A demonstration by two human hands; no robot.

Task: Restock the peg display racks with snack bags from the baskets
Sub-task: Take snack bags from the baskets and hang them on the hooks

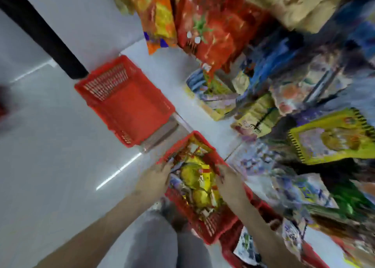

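A red basket (213, 227) full of yellow snack bags (197, 178) stands on the floor in front of me. My left hand (156, 176) reaches in at its left rim and my right hand (228, 176) at its right rim. Both hands are at the bags, but blur hides whether the fingers hold one. A second red basket (125, 99) stands farther away, with nothing visible inside it. The peg rack on the right carries hanging bags, among them a red one (211, 26), an orange one (156, 14) and a yellow one (328, 137).
Pale glossy floor (50, 146) spreads to the left. A black post (40, 30) slants down to the far basket. My grey-trousered legs (166, 241) are below. Another red basket (263, 243) with bags sits behind the near one.
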